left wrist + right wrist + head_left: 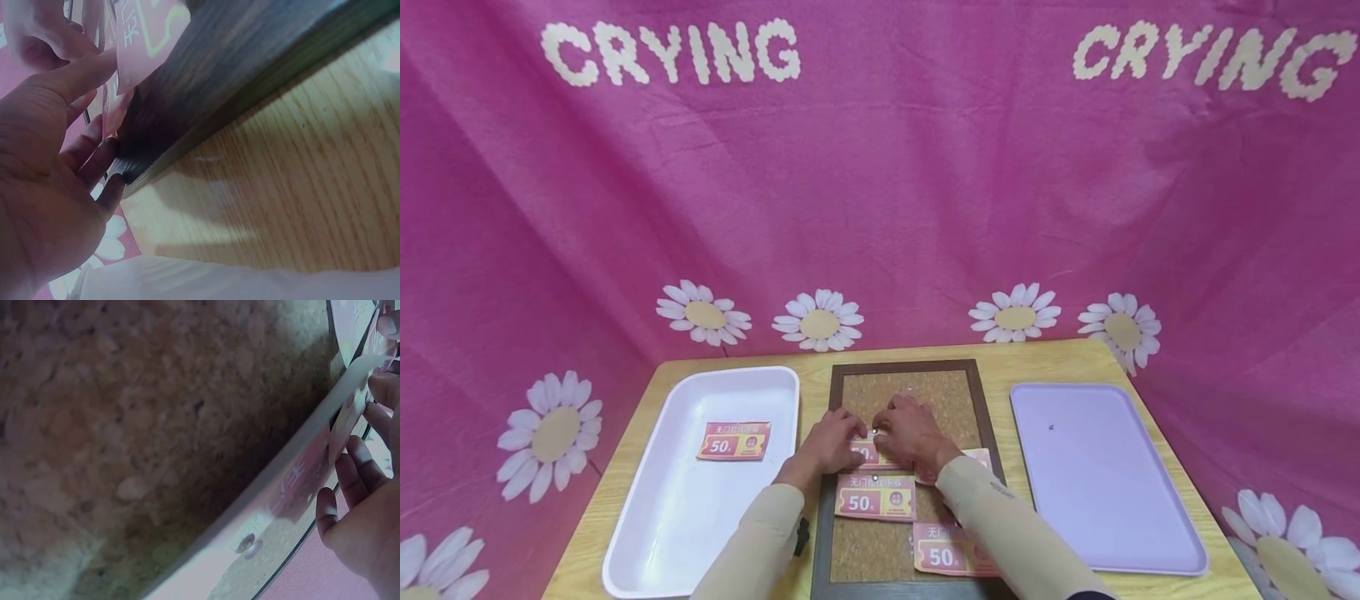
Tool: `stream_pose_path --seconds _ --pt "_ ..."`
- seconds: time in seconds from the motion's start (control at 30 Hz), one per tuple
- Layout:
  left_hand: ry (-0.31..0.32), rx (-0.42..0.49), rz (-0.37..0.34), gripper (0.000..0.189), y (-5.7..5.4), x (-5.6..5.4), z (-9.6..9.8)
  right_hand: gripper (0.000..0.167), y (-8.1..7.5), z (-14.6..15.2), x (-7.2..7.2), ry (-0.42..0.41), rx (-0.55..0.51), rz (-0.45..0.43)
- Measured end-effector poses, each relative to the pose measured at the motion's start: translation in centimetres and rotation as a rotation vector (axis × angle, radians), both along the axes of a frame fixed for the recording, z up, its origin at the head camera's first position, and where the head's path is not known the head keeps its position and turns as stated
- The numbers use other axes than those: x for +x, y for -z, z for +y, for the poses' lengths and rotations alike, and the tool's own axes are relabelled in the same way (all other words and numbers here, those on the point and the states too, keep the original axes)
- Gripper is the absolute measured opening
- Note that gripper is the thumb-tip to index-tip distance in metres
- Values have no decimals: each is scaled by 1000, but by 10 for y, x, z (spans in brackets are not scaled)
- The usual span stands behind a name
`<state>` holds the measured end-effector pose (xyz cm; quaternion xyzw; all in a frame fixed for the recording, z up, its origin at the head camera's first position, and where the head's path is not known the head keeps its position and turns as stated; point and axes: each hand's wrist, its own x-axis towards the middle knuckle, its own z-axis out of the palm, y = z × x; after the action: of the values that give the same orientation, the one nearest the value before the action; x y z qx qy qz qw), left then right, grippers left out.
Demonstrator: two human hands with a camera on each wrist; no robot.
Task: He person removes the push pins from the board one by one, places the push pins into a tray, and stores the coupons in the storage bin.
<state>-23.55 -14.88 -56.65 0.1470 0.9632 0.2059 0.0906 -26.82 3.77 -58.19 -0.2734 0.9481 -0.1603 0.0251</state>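
My left hand [832, 442] bends over the left edge of a pink-and-yellow coupon [867, 455] on a framed cork board [880, 550], pinching the paper between thumb and fingers. At the coupon's top edge, the thumb and fingers of my right hand [912, 429] close around a small pushpin [875, 432]. Just below lies another coupon [860, 502] with a pin [875, 478] at its top. A third coupon [943, 557] lies lower right, partly covered by my right forearm. One more coupon [977, 457] shows behind my right wrist.
Left of the board stands a deep white tray [658, 533] with a single coupon [733, 441] in it. A shallow lilac tray [1097, 475] on the right holds a tiny dark object [1051, 427]. Pink curtains with daisies surround the wooden table [1000, 367].
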Motion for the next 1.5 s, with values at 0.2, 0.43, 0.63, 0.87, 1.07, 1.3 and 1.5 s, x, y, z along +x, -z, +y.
stream_pose_path --seconds 0.2,0.43,0.63,0.87,1.07,1.3,1.5 --pt "2 -11 2 31 3 -1 1 21 2 -1 0 13 -6 -4" --pt "-21 -4 -31 29 3 -2 2 17 5 -2 -1 27 -32 2" --pt "-16 -24 -7 32 0 -1 0 15 2 -5 -2 28 -44 -8" --pt "-53 -7 -37 31 -1 -2 0 14 0 -9 -3 58 -30 -56" --pt "-65 -1 -46 31 -3 0 1 9 0 -8 -4 32 -16 -7" --pt "-67 -9 -48 29 -4 1 1 6 2 -8 -5 23 -12 -10" --pt "-68 -20 -40 29 -4 2 1 5 2 -7 -4 7 -18 16"
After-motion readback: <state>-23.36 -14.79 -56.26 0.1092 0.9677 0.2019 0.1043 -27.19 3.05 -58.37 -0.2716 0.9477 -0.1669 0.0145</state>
